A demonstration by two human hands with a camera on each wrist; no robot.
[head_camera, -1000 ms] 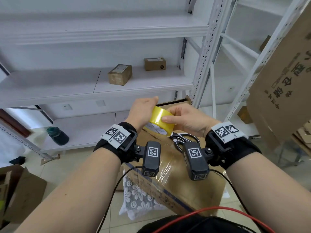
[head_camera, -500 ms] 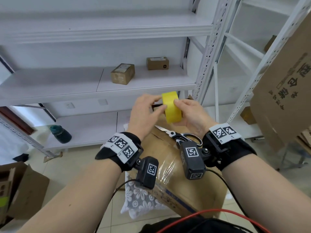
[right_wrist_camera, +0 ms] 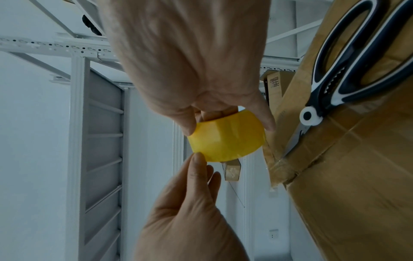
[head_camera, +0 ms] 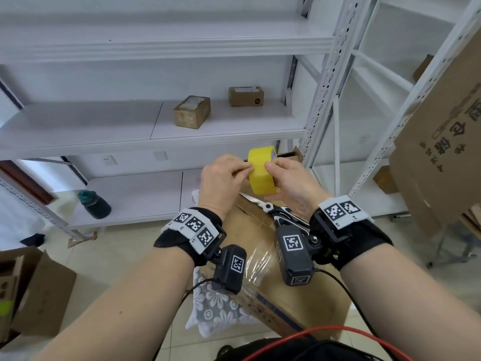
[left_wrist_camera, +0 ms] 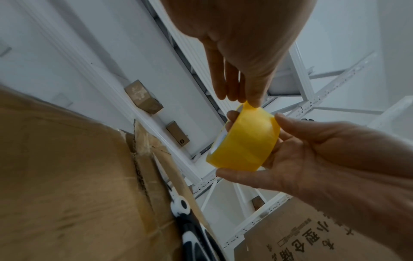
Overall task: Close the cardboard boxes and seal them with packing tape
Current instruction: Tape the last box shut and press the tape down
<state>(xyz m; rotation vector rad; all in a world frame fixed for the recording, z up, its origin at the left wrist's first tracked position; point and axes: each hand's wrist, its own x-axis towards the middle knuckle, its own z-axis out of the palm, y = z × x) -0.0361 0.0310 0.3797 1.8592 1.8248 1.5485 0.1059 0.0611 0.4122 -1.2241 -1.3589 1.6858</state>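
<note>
— What have your hands got?

— My right hand (head_camera: 294, 183) is curled round the tape roll (head_camera: 261, 173), held up over the cardboard box (head_camera: 263, 259). My left hand (head_camera: 223, 181) has its fingertips (left_wrist_camera: 253, 101) pinching at the roll's rim.

— How to do it well?

— I'd say lift the free end squarely, keeping the roll steady. The scissors (head_camera: 270, 207) lie on the box beyond.

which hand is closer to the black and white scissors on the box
Right. The right hand, holding the yellow tape roll, hangs just above the black and white scissors on the cardboard box. The left hand is further left, fingertips at the roll's edge.
</note>
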